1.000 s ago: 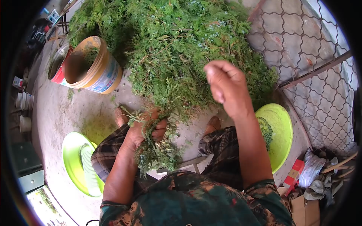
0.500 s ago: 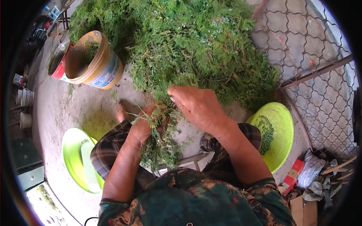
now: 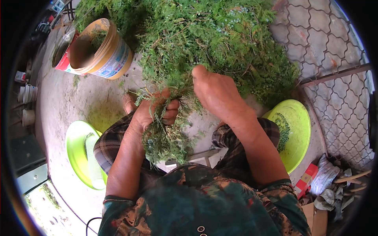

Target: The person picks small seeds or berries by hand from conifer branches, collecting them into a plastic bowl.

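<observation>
My left hand (image 3: 157,110) is wrapped round a bunch of green sprigs (image 3: 161,137), which hangs down over my lap. Up and to the right of it is my right hand (image 3: 218,92), closed, at the near edge of a large pile of green branches (image 3: 236,43) dotted with pale berries. What its fingertips hold, if anything, is hidden behind the hand. On the right, a yellow-green basin (image 3: 298,133) contains many small green berries (image 3: 282,131).
A yellow-brown bucket (image 3: 118,55) stands at the upper left beside a red one (image 3: 63,59). Another green basin (image 3: 75,153) with a ribbed green piece lies left of my knee. Wire mesh (image 3: 334,94) runs along the right, above a red box (image 3: 306,179) and plastic bags.
My right hand has moved up and right, away from my left hand. My left hand still grips the sprigs and has shifted slightly upward. The whole view has shifted a little.
</observation>
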`<state>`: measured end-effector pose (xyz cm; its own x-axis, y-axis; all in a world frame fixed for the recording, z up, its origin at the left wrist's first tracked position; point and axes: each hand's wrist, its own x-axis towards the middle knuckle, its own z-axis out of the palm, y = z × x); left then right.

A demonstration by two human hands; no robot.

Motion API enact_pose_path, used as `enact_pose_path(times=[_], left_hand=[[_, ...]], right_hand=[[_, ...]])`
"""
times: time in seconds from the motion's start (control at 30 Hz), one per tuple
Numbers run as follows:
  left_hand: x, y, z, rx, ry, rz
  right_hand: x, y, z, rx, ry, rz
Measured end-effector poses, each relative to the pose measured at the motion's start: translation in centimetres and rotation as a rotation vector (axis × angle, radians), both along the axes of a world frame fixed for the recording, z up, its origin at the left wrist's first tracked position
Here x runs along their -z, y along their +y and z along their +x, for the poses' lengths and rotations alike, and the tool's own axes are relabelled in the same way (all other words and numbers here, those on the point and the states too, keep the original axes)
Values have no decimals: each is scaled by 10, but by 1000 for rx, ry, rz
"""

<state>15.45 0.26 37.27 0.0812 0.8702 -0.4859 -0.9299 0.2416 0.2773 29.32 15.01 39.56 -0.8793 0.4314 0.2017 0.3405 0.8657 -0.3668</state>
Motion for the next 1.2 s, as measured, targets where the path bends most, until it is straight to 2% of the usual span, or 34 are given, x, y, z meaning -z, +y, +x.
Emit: enact_pose_path(times=[0.03, 0.07, 0.1, 0.13, 0.2, 0.23, 0.3, 0.33, 0.43, 0.5, 0.57, 0.67, 0.73, 0.77, 0.83, 0.9, 0.97, 1.0, 1.07, 1.1, 1.13, 1.2], left_hand=[[-3, 1, 2, -9, 23, -16], [0, 2, -1, -5, 24, -15], [6, 2, -5, 29, -49, 31], [10, 2, -7, 61, -122, 75], [2, 4, -6, 40, -167, 53], [-1, 4, -5, 20, -211, 30], [-2, 3, -4, 40, -116, 34], [-3, 4, -4, 61, -20, 40], [-7, 2, -1, 22, 45, 25], [-9, 1, -5, 14, 11, 69], [-9, 0, -8, -48, -88, 27], [-16, 0, -4, -134, -218, 103], [-17, -2, -7, -131, -331, 230], [-18, -3, -7, -138, -327, 228], [-23, -3, -7, -390, -415, 143], [-12, -3, -18, -388, -469, 192], [-15, -4, -20, -522, -469, 258], [-10, -6, -23, -565, -428, 253], [-1, -10, -28, -611, -398, 275], [4, -11, -31, -645, -374, 296], [7, -12, -35, -638, -333, 295], [9, -14, -36, -673, -270, 300]], right_hand=[[2, 2, -1, 3, 1, 0], [5, 4, -4, 35, 165, -151], [4, 6, -5, 65, 329, -302], [1, 8, -4, 66, 328, -301], [-22, 10, -3, 156, 336, -1361], [-19, 9, -4, 157, 336, -1361], [-10, 6, -7, 182, 422, -1694], [-8, 6, -8, 163, 435, -1730], [-11, 3, -10, 187, 470, -1789], [-6, 4, -12, 169, 516, -1798], [-1, 4, -11, 155, 556, -1809], [2, 8, -10, 250, 522, -1780], [2, 16, -8, 375, 688, -1715], [2, 25, -5, 378, 783, -1757], [7, 37, -1, 244, 933, -1955], [-14, 23, -2, 255, 939, -1981], [-20, 7, 0, 188, 705, -1986], [-20, -1, 2, 60, 490, -1936], [-32, -26, 4, -51, 153, -1653], [-23, -38, 1, -201, 162, -1645], [-22, -51, 1, -211, 76, -1546], [-7, -75, -1, -175, 94, -1658]])
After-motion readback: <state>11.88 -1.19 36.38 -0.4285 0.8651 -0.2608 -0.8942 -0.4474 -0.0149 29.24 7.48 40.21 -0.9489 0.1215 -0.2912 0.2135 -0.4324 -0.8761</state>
